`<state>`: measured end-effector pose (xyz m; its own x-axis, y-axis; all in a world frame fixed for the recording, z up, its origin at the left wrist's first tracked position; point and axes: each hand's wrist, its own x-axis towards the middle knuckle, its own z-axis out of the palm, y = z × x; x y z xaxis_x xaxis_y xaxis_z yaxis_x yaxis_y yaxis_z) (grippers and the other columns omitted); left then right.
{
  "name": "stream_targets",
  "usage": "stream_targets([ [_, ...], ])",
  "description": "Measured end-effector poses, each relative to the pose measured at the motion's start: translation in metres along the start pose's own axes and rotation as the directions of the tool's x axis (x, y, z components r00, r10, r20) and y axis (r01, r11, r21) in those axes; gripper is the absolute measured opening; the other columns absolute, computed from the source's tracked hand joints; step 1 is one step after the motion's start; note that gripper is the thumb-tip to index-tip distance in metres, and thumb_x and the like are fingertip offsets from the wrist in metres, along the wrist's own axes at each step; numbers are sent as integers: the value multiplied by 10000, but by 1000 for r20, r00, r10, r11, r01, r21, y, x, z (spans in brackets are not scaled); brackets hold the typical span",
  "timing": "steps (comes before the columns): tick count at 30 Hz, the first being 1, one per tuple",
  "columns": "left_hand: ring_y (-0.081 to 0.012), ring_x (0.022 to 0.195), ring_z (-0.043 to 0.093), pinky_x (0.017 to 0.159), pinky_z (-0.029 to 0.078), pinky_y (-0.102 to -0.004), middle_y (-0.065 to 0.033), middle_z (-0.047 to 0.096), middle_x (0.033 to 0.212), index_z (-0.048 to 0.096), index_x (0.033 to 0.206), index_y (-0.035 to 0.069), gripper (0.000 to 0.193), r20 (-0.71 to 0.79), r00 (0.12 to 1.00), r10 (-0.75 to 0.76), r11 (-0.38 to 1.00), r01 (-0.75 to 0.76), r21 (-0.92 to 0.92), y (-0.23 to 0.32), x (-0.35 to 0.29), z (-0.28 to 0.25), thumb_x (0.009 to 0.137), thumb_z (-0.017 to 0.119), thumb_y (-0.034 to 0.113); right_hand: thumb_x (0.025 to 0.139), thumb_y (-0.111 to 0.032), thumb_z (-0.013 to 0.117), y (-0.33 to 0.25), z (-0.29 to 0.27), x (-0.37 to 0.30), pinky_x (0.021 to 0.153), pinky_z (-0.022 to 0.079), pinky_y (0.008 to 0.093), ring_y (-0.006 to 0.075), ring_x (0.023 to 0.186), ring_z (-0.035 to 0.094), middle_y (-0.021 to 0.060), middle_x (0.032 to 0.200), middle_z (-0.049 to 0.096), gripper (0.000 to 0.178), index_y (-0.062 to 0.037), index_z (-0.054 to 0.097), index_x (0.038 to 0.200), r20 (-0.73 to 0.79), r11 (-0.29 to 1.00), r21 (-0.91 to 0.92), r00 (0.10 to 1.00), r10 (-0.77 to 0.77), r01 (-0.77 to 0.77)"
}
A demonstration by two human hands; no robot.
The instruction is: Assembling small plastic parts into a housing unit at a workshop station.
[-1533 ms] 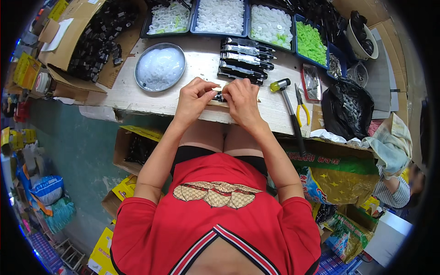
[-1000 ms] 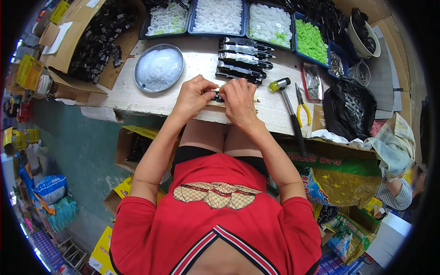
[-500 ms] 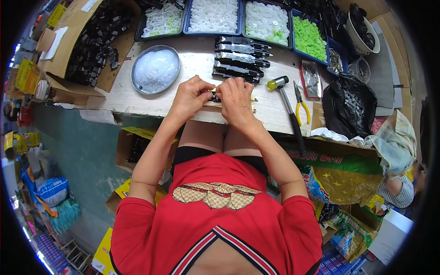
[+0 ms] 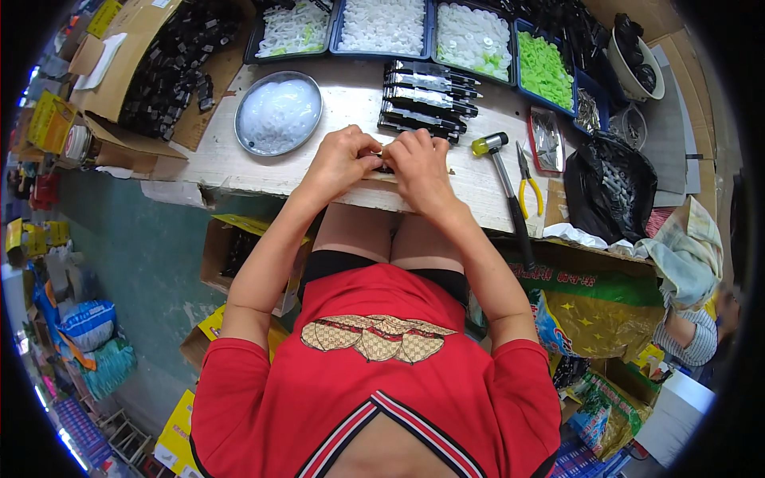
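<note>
Close to the table's front edge, my left hand (image 4: 344, 161) and my right hand (image 4: 422, 170) meet with fingers bent and pressed together. Between the fingertips shows a bit of a small black part (image 4: 384, 168), mostly covered by the fingers. Both hands are closed on it, low over a light wooden piece (image 4: 386, 178) lying on the table. Just beyond my right hand lies a stack of black, elongated assemblies (image 4: 426, 97) with shiny middles. A round metal bowl (image 4: 317, 119) of small translucent pieces stands beyond my left hand.
At the right lie a hammer (image 4: 510, 191), yellow-handled pliers (image 4: 528, 185) and a black bag (image 4: 610, 187) of grey parts. Trays of white pieces (image 4: 382, 28) and green pieces (image 4: 544, 70) line the back. A carton (image 4: 131, 68) of black parts stands left. Another person's striped sleeve (image 4: 692, 338) shows far right.
The table and its things sit slightly farther right and higher in the picture. My hands stay together over the small black part, with the right fingers slightly shifted.
</note>
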<state>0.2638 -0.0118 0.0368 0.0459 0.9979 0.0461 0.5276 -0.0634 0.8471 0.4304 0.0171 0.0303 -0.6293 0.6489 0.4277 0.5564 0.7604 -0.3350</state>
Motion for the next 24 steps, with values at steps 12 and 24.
stream_targets([
  [12, -296, 718, 627, 668, 485, -367, -136, 642, 729, 663, 784, 58, 220, 381, 923, -47, 937, -91, 336, 52, 66, -16, 635, 713, 213, 776, -80, 583, 108, -99, -46, 735, 338, 378, 256, 872, 525, 59, 844, 563, 68, -84, 600, 841, -171, 911, 1, 898, 406, -412],
  [24, -354, 800, 598, 689, 476, -418, -173, 627, 794, 652, 785, 49, 129, 220, 926, 308, 651, -374, 661, 71, 222, 56, 671, 600, 82, 774, -109, 565, 154, -128, -72, 718, 455, 433, 334, 877, 550, 172, 915, 562, 150, -8, 585, 883, -27, 690, -426, 770, 637, -585],
])
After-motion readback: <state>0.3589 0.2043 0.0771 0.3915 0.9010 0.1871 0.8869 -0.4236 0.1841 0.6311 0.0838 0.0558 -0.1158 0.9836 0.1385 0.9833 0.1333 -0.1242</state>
